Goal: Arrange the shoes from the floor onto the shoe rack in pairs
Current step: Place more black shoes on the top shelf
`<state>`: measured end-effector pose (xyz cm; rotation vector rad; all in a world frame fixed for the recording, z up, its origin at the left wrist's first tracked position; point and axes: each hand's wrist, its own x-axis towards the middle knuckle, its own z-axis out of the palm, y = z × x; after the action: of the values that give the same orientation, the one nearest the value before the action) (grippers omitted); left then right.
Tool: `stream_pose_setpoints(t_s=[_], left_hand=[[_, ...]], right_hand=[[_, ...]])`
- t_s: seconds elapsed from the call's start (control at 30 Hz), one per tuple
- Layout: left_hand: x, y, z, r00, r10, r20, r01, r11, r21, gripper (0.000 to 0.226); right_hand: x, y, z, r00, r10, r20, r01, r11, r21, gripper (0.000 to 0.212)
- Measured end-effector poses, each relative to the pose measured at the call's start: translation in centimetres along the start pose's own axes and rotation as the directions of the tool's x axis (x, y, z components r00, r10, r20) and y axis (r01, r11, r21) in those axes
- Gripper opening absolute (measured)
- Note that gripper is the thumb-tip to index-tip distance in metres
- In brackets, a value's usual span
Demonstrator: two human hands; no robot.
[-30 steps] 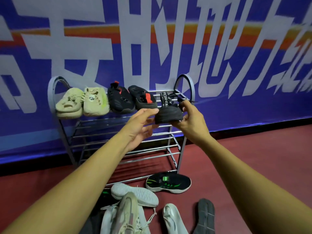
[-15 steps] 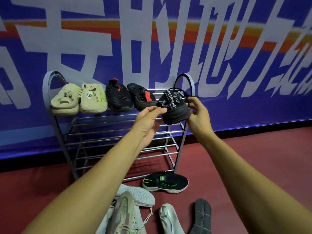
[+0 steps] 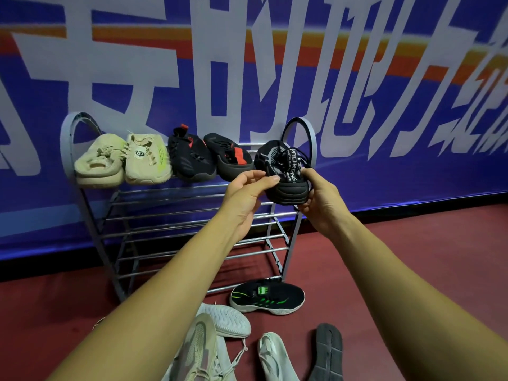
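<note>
Both hands, left hand [image 3: 244,193] & right hand [image 3: 320,200], gripping black shoe [image 3: 283,171] at shoe rack [image 3: 165,218] top right

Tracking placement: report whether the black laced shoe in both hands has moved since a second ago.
Yes. The black laced shoe has risen and shifted right, closer to the right arch of the grey metal shoe rack.

I read this site as an indoor sports or event hall, not a home. Evidence:
1. The floor [image 3: 412,257] is a dark red, seamless, matt surface.
2. A large blue banner [image 3: 384,166] with big white characters and an orange-red stripe covers the whole wall.
3. A black skirting strip [image 3: 412,211] runs below it.
4. A bare metal shoe rack [image 3: 165,215] stands against the banner; the trainers [image 3: 268,296] are all sports types.
</note>
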<state>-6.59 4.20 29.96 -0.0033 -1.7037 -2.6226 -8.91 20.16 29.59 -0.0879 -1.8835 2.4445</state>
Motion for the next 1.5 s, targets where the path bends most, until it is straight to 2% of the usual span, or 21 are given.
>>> stream_pose_setpoints(t_s=[0.07,0.17,0.27,0.47,0.53,0.6,0.7,0.77,0.87,1.0,1.1,1.17,1.37,1.5], left_hand=[[0.0,-0.2,0.2,0.998,-0.067,-0.007,0.067,0.998,0.017,0.028],[0.0,-0.3,0.2,0.979,-0.202,0.013,0.202,0.979,0.027,0.019],[0.7,-0.6,0.1,0.973,-0.231,0.018,0.231,0.973,0.011,0.017],[2.7,-1.3,1.0,0.966,-0.251,-0.068,0.243,0.964,-0.110,0.009],[3.4,-1.6,1.4,0.958,-0.266,-0.105,0.251,0.958,-0.137,0.013],[4.1,-1.8,1.9,0.950,-0.281,-0.134,0.258,0.952,-0.162,0.015],[5.3,-2.1,2.8,0.945,-0.283,-0.165,0.248,0.947,-0.202,0.017],[6.1,-2.4,3.3,0.942,-0.275,-0.192,0.235,0.950,-0.207,0.021],[7.0,-2.8,3.7,0.938,-0.258,-0.232,0.210,0.955,-0.211,0.015],[7.8,-3.3,3.6,0.927,-0.261,-0.269,0.206,0.955,-0.214,0.031],[8.4,-3.2,3.2,0.927,-0.267,-0.263,0.225,0.958,-0.179,0.031],[8.6,-3.0,2.9,0.930,-0.275,-0.244,0.244,0.958,-0.150,0.032],[8.9,-3.0,1.4,0.916,-0.294,-0.274,0.280,0.956,-0.090,0.025],[8.9,-2.9,0.4,0.918,-0.300,-0.258,0.291,0.954,-0.075,0.015]], right_hand=[[0.5,0.0,-0.1,1.000,-0.007,-0.015,0.008,0.999,0.039,0.032],[1.0,-0.1,0.1,0.999,-0.037,0.000,0.037,0.999,0.021,0.032],[1.5,0.0,0.4,0.998,-0.050,0.045,0.051,0.999,-0.009,0.041],[2.6,0.3,0.0,0.988,0.011,0.156,-0.005,0.999,-0.041,0.015],[3.1,0.4,-0.2,0.986,0.059,0.157,-0.045,0.995,-0.090,0.019],[3.6,0.3,-0.2,0.993,0.077,0.095,-0.066,0.992,-0.111,0.027],[4.6,0.2,-0.4,0.997,0.069,0.014,-0.068,0.994,-0.091,0.048],[5.3,0.3,-0.7,0.997,0.082,0.014,-0.081,0.992,-0.092,0.058],[5.8,0.5,-0.5,0.992,0.111,0.052,-0.104,0.986,-0.131,0.046],[6.3,1.0,-0.2,0.998,0.067,0.011,-0.066,0.994,-0.087,0.034],[6.7,1.0,0.3,0.998,0.060,-0.009,-0.061,0.996,-0.066,0.020],[7.2,1.3,0.5,0.998,0.064,-0.029,-0.065,0.997,-0.051,0.017],[8.9,2.7,1.6,0.997,0.005,-0.074,-0.006,1.000,-0.020,0.046],[9.4,3.3,2.3,0.998,-0.016,-0.065,0.012,0.998,-0.054,0.052]])
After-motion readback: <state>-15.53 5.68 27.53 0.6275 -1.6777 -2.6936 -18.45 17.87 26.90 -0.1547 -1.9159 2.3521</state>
